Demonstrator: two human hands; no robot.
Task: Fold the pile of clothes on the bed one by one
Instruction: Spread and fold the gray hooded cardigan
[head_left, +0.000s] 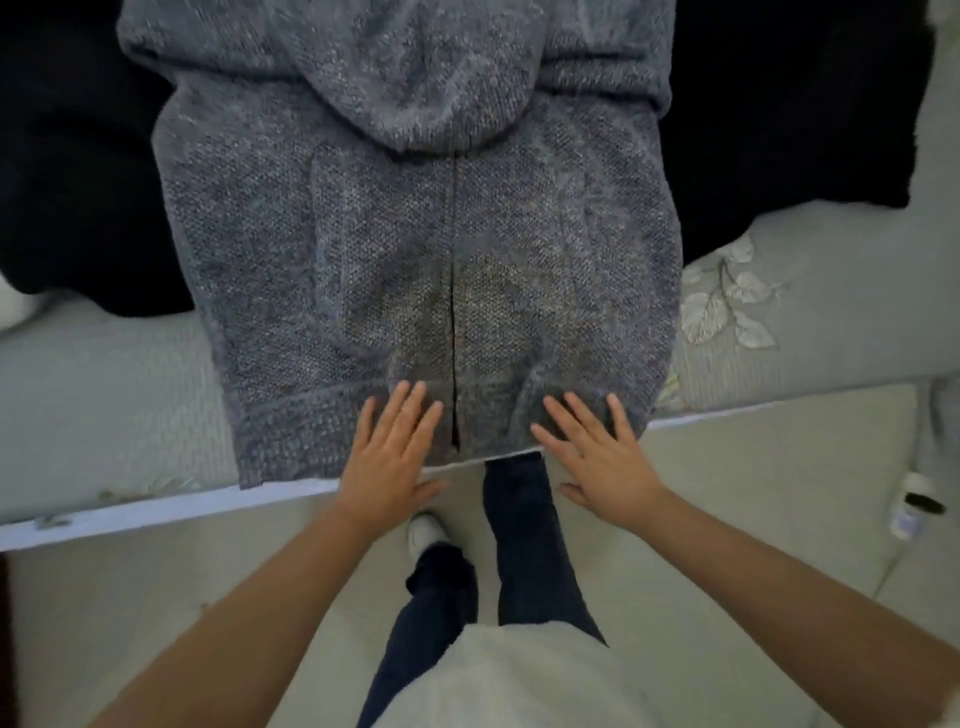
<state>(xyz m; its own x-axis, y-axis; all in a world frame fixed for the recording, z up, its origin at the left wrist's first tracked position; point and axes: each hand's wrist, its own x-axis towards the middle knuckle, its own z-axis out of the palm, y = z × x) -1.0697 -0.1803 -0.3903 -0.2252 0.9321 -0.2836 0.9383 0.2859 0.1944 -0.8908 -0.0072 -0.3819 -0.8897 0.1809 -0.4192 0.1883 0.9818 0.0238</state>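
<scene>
Grey knit hoodie (415, 249) spread front-up across the bed (810, 322), hem at the near edge, hood folded down over the chest at the far end, sleeves tucked across up there. Black clothing (67, 171) underneath and to both sides, presumably the rest of the pile.

Nearest first. Left hand (387, 457) flat on the hem just left of the front opening, fingers straight and a little spread, gripping nothing. Right hand (597, 457) the same on the other side, palm down, fingers straight, also holding nothing. Hands apart, one on each side of the slit, heels hanging past the mattress edge over the floor (727, 519).

Risks, working outward:
- Hem right at the bed edge, perhaps overhanging slightly; any pull toward the body likely to drag the heavy knit off and down toward the legs.
- Front opening gaping near the hem; uneven pressing apt to widen the gap and leave the two panels skewed before the next fold.
- Loose knit prone to stretching and bunching under sliding palms, giving ridges rather than a smooth face.
- Further up, hood and tucked sleeves only resting in place; lifting the hem toward them could shake them loose and undo the shape.
- Dark clothing beneath able to catch and ride along with the fold.
- Small bottle (914, 504) on the floor at right, near the feet; a possible thing to kick.
</scene>
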